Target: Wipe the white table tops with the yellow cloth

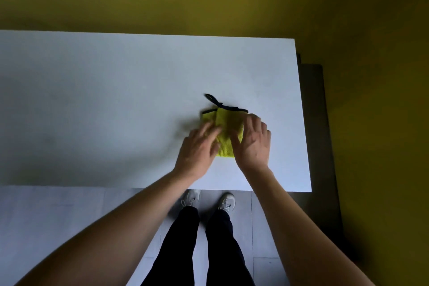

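A folded yellow cloth (226, 127) with a dark edge band and a dark loop lies on the white table top (104, 100), toward its right side. My left hand (198, 148) rests on the cloth's left part with its fingers stretched out. My right hand (254, 140) lies over the cloth's right part, fingers extended and the thumb against the fabric. Both hands hide the cloth's lower corners.
The table's near edge runs just in front of my hands and its right edge lies a little right of the cloth. A yellow wall stands behind and to the right. My legs and pale shoes (209, 199) stand on grey floor below the table edge.
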Demonstrator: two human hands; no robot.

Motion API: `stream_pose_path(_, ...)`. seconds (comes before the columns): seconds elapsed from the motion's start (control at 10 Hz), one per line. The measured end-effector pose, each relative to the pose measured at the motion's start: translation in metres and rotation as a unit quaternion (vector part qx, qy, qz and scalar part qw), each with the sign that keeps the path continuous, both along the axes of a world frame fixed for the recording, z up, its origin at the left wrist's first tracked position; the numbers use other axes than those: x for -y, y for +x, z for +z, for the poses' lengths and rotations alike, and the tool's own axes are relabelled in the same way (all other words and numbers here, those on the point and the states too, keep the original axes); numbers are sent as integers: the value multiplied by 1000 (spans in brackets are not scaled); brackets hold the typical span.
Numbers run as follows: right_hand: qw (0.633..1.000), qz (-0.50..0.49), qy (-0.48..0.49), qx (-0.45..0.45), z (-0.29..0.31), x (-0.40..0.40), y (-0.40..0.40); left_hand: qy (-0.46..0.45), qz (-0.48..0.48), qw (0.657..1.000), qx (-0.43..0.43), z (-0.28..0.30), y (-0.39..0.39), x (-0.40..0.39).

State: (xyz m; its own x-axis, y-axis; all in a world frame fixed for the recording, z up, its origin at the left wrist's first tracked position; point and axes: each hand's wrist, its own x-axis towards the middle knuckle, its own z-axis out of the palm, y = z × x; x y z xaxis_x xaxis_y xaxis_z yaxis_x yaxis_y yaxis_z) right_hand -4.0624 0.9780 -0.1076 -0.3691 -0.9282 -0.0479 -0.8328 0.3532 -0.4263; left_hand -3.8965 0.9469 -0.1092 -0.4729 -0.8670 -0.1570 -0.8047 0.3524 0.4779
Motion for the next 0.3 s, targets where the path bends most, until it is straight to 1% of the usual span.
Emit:
stream_pose_path(0.1, 998, 54, 38, 14, 2, -5, 4, 17, -35, 996, 76, 2, -1, -10)
stream_pose_path(0.2, 996, 65, 54, 13, 17, -1, 1, 28, -46, 993, 104, 25, -3, 1)
stream_pose_path(0.3, 998, 59, 30, 14, 54, 13, -2, -8, -38, 997, 65, 64, -4, 20)
